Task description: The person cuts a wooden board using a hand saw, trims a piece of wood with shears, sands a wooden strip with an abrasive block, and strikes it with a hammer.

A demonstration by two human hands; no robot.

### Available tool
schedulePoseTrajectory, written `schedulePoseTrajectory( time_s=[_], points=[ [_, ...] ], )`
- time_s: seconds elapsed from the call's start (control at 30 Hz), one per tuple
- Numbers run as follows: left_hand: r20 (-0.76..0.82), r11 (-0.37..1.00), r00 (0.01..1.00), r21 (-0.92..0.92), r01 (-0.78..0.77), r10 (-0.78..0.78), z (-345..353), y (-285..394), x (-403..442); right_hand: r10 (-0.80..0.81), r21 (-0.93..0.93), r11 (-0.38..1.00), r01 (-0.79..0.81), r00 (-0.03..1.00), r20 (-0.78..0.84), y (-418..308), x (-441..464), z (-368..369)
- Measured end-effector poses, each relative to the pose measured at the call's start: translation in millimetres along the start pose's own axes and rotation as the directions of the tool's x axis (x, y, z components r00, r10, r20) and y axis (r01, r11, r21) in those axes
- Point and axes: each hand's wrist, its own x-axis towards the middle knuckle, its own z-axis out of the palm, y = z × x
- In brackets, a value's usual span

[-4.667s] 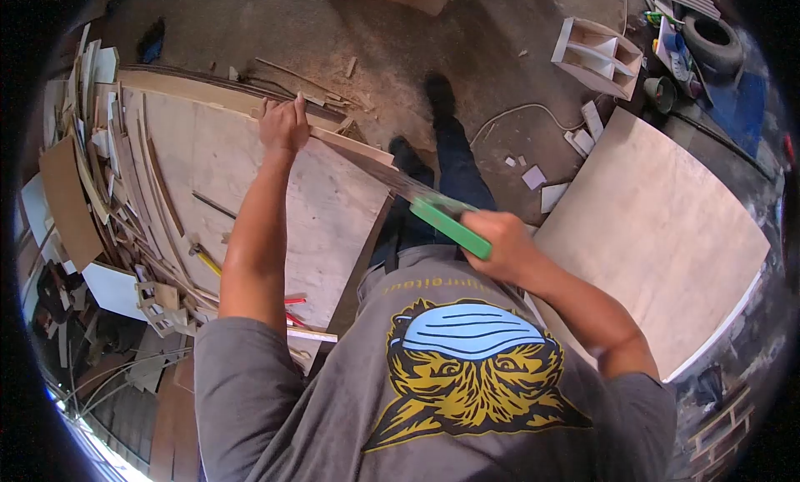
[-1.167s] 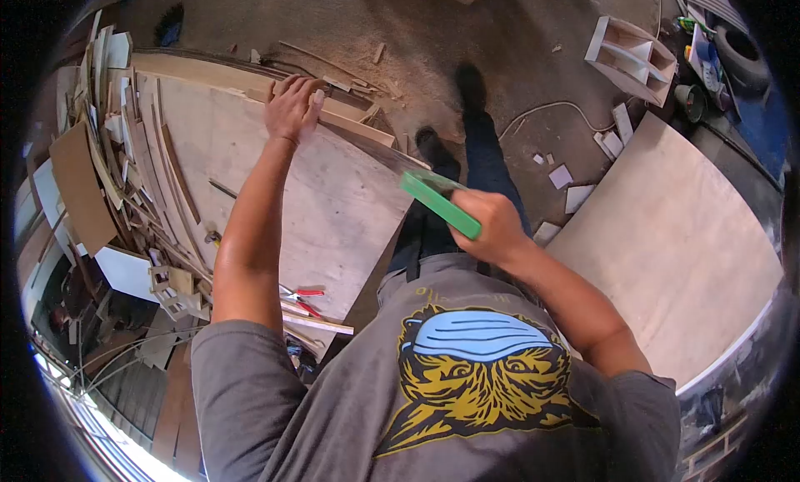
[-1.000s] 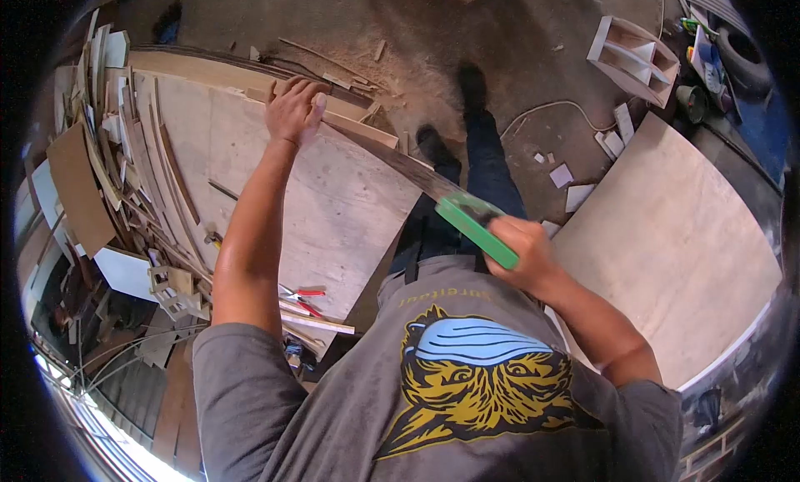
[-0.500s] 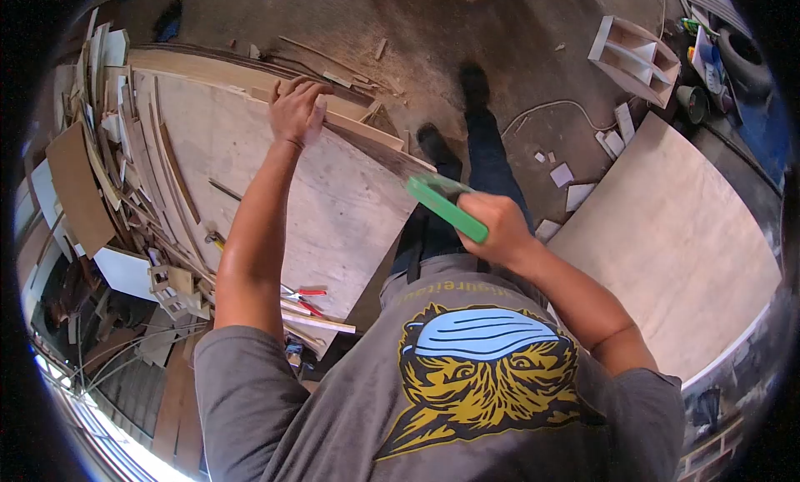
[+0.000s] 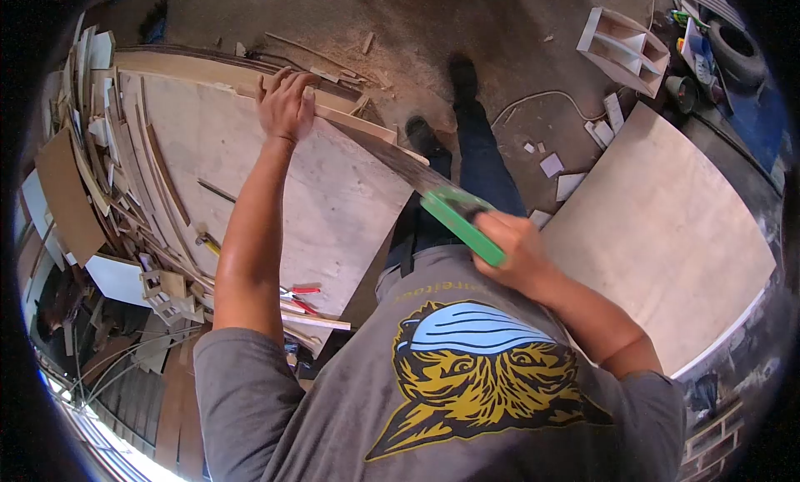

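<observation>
My right hand [image 5: 517,247] is closed round the green handle of a handsaw [image 5: 460,227]. The saw's blade [image 5: 385,157] points up and left, along a long wooden board [image 5: 357,125] at the edge of the plywood tabletop [image 5: 342,203]. My left hand [image 5: 285,107] grips that board farther up, its fingers curled over the edge. Close to my left forearm, pliers with red handles [image 5: 300,297] lie on the plywood. The blade is blurred, so where its teeth meet the wood cannot be made out.
Stacked wood strips and offcuts [image 5: 125,182] crowd the left side. A large curved panel [image 5: 667,249] stands at right. Beyond it are a divided wooden box [image 5: 623,50], small offcuts [image 5: 571,184] and a cord [image 5: 542,94] on the floor. A tape measure [image 5: 208,243] lies at left.
My right hand and the saw have drawn back toward my body, down and to the right. The left hand stays on the board. The whole view has shifted slightly.
</observation>
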Motion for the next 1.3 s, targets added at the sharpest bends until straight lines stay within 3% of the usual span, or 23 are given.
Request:
schedulePoseTrajectory(
  time_s=[0.13,0.33,0.43,0.5,0.63,0.77,0.87,1.07,1.2,1.3],
  points=[
    [0.018,0.999,1.000,0.048,-0.011,0.010,8.0,-10.1,-6.2,0.038,0.021,0.999,-0.037,0.999,-0.031,-4.7,48.6,24.5],
    [0.090,0.998,0.996,0.059,0.017,-0.022,-1.7,4.6,-4.4,0.088,-0.013,0.996,-0.087,0.996,0.024,-11.9,-9.1,-11.4],
    [0.059,0.997,0.998,0.076,0.000,-0.004,-3.9,9.8,-4.3,0.024,-0.024,0.999,-0.022,0.997,0.067,-2.4,36.5,23.6],
    [0.059,0.997,0.998,0.080,0.007,-0.011,-8.1,10.7,-1.2,0.116,-0.002,0.993,-0.117,0.989,0.092,-16.8,70.3,37.5],
    [0.039,0.997,0.999,0.073,0.004,-0.007,-7.3,10.6,-0.2,0.086,0.028,0.996,-0.089,0.993,0.082,-19.2,77.3,47.9],
    [-0.049,0.998,0.999,0.060,0.004,-0.001,-4.7,11.9,0.3,0.087,0.023,0.996,-0.088,0.995,0.043,-21.3,66.3,46.3],
    [0.007,0.996,1.000,0.089,0.029,-0.029,-2.7,9.6,1.9,0.093,0.002,0.996,-0.093,0.995,0.028,-29.1,36.7,35.0],
    [-0.028,0.997,1.000,0.081,0.001,0.001,2.7,6.4,1.1,0.075,-0.026,0.997,-0.075,0.997,0.001,-22.3,-18.4,-7.4],
    [-0.046,0.998,0.999,0.057,-0.023,0.026,1.5,7.7,-1.8,0.018,0.002,1.000,-0.018,1.000,-0.014,-3.7,16.3,16.1],
    [-0.024,0.995,0.998,0.089,-0.053,0.055,2.4,1.2,-0.5,0.097,-0.029,0.995,-0.096,0.994,0.057,-15.9,77.7,51.5]
  ],
)
